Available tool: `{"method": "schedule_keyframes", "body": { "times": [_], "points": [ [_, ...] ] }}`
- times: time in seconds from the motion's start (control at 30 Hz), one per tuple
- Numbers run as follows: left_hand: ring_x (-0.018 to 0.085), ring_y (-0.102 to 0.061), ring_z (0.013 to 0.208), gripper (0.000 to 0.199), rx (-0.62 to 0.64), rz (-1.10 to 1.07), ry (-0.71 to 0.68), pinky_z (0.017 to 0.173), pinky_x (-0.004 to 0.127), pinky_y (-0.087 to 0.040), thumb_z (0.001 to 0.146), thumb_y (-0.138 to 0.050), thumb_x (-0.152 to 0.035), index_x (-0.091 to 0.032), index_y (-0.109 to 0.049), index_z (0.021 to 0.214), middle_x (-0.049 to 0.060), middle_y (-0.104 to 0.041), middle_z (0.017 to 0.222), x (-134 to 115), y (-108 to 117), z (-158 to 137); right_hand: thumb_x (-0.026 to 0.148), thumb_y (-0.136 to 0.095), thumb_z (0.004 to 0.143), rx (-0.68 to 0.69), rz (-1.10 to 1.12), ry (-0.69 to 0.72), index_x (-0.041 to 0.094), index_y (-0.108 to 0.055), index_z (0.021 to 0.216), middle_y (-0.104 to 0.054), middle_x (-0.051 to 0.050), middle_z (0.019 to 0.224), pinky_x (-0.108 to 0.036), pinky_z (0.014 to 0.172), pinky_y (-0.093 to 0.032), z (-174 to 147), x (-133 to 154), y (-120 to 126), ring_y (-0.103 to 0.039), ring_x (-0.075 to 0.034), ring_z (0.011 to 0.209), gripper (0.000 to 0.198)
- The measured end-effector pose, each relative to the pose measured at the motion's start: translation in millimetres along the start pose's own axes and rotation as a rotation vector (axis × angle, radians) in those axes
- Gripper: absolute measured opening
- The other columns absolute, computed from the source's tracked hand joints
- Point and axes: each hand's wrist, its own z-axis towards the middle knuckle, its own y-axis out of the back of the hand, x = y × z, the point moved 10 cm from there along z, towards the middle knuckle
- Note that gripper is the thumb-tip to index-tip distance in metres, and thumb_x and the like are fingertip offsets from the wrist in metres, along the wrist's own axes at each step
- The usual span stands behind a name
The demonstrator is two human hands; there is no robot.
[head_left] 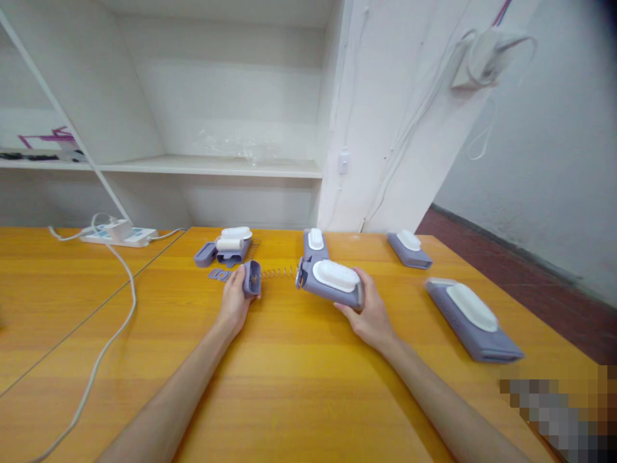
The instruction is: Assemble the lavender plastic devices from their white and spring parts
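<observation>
My left hand (234, 302) is closed around a hollow purple-grey end cap (252, 280), its opening turned right. From the cap a thin coil spring (278, 273) stretches across to a purple-grey plastic case (319, 287) with a white oval, textured pad on top. My right hand (372, 316) grips that case by its right end, holding it above the table. The case's left end is open, with small tabs showing. Just beyond my left hand lie flat purple-grey rings (220, 275) and another loose cap (205, 254).
Beyond the loose cap is an opened case (232, 256) with a white roll on it. Similar cases stand at the back middle (315, 240), back right (409, 249) and right (475, 321). A power strip (120, 234) and a white cable (134, 299) lie left. Shelving (212, 166) rises behind.
</observation>
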Motion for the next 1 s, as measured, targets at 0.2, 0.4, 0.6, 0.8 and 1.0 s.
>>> {"method": "schedule_keyframes", "body": {
  "times": [0.2,0.4,0.6,0.8,1.0],
  "points": [
    [0.008,-0.048,0.051,0.043,-0.009,0.118,-0.044,0.040,0.017,-0.038,0.065,-0.069,-0.051,-0.017,-0.059,0.088,-0.003,-0.055,0.068,-4.1,-3.2,-3.9,0.024,-0.066,0.073,0.024,0.000,0.059,0.022,-0.028,0.135,-0.039,-0.011,0.137,-0.048,0.108,-0.030,-1.2,3.2,-2.5,-0.037,-0.027,0.128,0.073],
    [0.010,-0.053,0.061,0.054,0.103,0.256,-0.070,0.044,0.017,-0.041,0.065,-0.068,-0.054,-0.017,-0.061,0.105,0.002,-0.062,0.088,-2.9,-15.4,-9.8,0.021,-0.066,0.073,0.086,-0.037,0.149,0.022,-0.029,0.136,-0.037,-0.011,0.139,-0.048,0.110,-0.028,-2.6,11.7,-10.0,-0.032,-0.027,0.132,0.074],
    [0.015,-0.057,0.082,0.051,0.284,0.372,-0.059,0.062,0.021,-0.049,0.073,-0.064,-0.050,-0.019,-0.056,0.113,0.005,-0.060,0.101,3.4,-41.5,-26.5,0.019,-0.065,0.074,0.128,-0.048,0.214,0.020,-0.030,0.136,-0.035,-0.011,0.141,-0.045,0.112,-0.027,-5.9,23.2,-13.3,-0.029,-0.026,0.134,0.071],
    [0.015,-0.057,0.083,0.044,0.395,0.419,-0.036,0.069,0.023,-0.050,0.079,-0.058,-0.048,-0.019,-0.054,0.113,0.005,-0.060,0.101,9.9,-62.0,-44.7,0.017,-0.063,0.074,0.170,-0.044,0.240,0.021,-0.031,0.135,-0.032,-0.012,0.142,-0.047,0.112,-0.027,-8.1,29.0,-17.6,-0.027,-0.026,0.135,0.069],
    [0.016,-0.056,0.080,0.051,0.325,0.353,0.002,0.055,0.022,-0.052,0.075,-0.061,-0.051,-0.022,-0.052,0.116,0.005,-0.057,0.100,9.5,-59.2,-45.8,0.017,-0.062,0.076,0.175,-0.060,0.272,0.020,-0.033,0.132,-0.028,-0.013,0.144,-0.049,0.112,-0.026,-8.8,31.6,-18.1,-0.023,-0.027,0.136,0.062]
  ]
}}
